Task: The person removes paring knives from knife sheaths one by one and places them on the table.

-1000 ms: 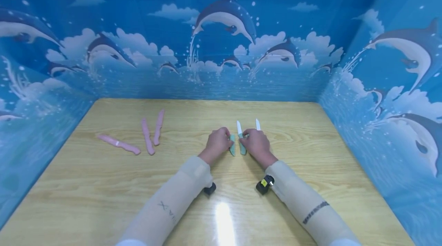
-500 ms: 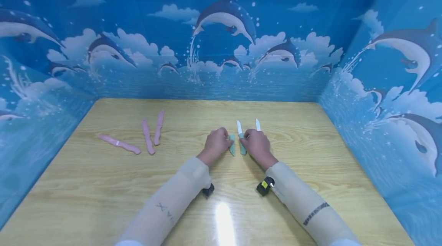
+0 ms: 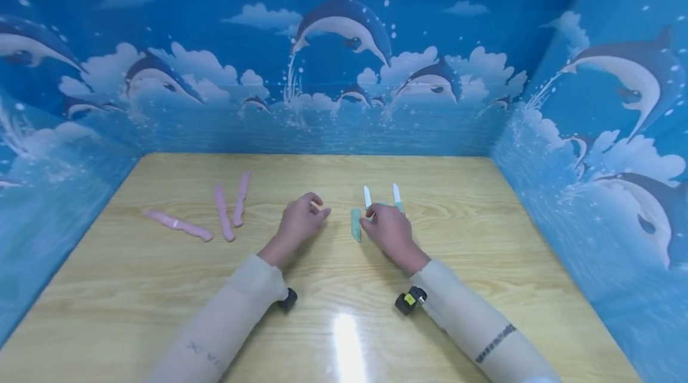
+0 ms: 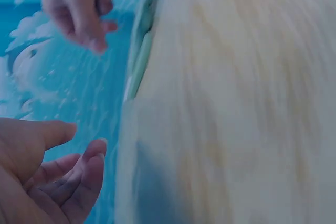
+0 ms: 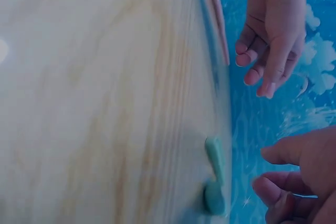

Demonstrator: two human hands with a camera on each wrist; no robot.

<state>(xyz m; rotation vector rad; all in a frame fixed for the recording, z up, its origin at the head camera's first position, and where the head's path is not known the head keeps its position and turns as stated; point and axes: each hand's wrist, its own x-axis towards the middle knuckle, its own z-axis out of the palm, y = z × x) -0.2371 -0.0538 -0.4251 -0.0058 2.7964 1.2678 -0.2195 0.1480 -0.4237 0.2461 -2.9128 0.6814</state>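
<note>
Three pink sheathed knives (image 3: 223,220) lie on the left of the desk (image 3: 484,239). The left hand (image 3: 301,220) hovers mid-desk, fingers loosely curled, holding nothing. Just right of it lies a teal sheath (image 3: 355,224); the right hand (image 3: 388,229) has its fingers on two white-bladed teal knives (image 3: 368,198), can't tell whether they're gripping.

Probably a dolphin-backdrop (image 3: 344,24) recording booth
</note>
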